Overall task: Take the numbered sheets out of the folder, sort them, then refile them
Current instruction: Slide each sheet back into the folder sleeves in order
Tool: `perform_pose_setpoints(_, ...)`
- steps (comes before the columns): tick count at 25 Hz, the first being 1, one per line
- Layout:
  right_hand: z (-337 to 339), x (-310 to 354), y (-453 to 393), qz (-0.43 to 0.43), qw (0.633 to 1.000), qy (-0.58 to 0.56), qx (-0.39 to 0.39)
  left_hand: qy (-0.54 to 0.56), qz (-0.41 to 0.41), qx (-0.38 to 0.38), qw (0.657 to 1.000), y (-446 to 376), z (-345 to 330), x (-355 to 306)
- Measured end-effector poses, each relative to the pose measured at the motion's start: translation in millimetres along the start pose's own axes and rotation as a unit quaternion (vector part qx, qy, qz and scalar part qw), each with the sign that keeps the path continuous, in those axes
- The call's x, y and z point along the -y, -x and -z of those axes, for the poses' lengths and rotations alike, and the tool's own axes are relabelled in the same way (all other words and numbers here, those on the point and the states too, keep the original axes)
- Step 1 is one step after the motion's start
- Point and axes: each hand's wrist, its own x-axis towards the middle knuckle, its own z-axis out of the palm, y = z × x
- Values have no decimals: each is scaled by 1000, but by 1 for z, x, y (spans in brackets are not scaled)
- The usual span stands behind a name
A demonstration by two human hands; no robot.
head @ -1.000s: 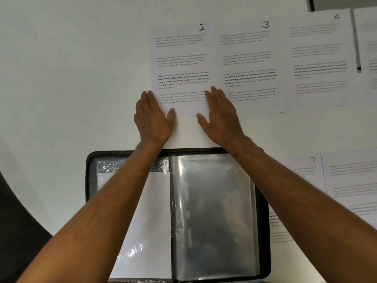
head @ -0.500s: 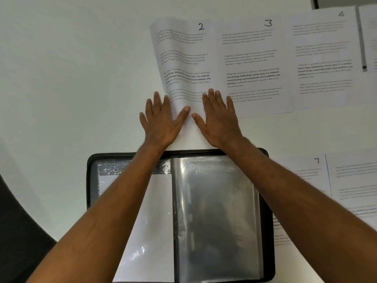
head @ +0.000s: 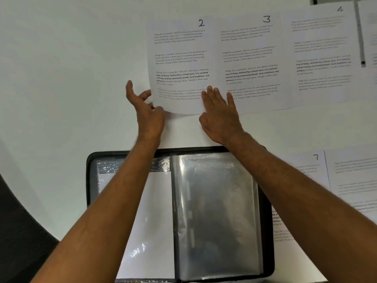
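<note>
On the desk, largest to smallest:
Desk (head: 61, 78): white, with a curved near-left edge; dark floor beyond it at lower left.
Folder (head: 267, 231): black, zip-edged, lying open nearest the person; its left pocket holds a blank-looking white sheet (head: 151, 221); the right side is a stack of clear sleeves (head: 216, 211) that look empty.
Row of sheets: page 2 (head: 179, 58), page 3 (head: 251, 58) and page 4 (head: 322, 50) lie side by side beyond the folder; page 7 (head: 306, 170) is to the folder's right, partly under it.
Left hand (head: 146, 111): pinches the near-left corner of page 2, which curls up off the desk.
Right hand (head: 220, 115): flat, fingers straight, pressing where pages 2 and 3 meet.
</note>
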Motion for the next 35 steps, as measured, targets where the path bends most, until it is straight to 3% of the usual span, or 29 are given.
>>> perform_pose_setpoints(2,-1,0,0,3,1000,-3,-4,126,85,-25,988,0,-1,-9)
perform_pose_setpoints(5,0,0,0,5,1000,-9,-8,260,205,-49,942,-4,3,-11)
perform_pose_setpoints(7,1,-1,0,4,1000,-11,-2,244,226,-34,942,-7,5,-10)
perform_pose_setpoints(10,7,-2,-1,4,999,-36,17,103,204,20,973,-4,3,-6)
perform_pose_setpoints(13,17,-1,4,-29,980,-198,19,63,176,37,982,4,3,-5)
perform_pose_setpoints(15,24,0,14,-59,951,-304,-22,84,166,32,982,12,8,-6)
perform_pose_setpoints(19,35,2,41,-117,897,-415,-101,150,160,40,975,40,23,-2)
perform_pose_setpoints(21,41,3,52,-170,847,-490,-117,170,163,46,971,60,30,-2)
perform_pose_setpoints(26,55,-2,87,-261,681,-678,-86,164,174,87,967,112,47,13)
perform_pose_setpoints(28,58,-6,105,-235,656,-713,-82,131,172,114,970,129,50,22)
perform_pose_setpoints(31,54,-13,139,-207,669,-707,-97,90,175,154,968,155,51,38)
perform_pose_setpoints(35,43,-29,180,-216,737,-635,-85,34,144,195,970,175,45,56)
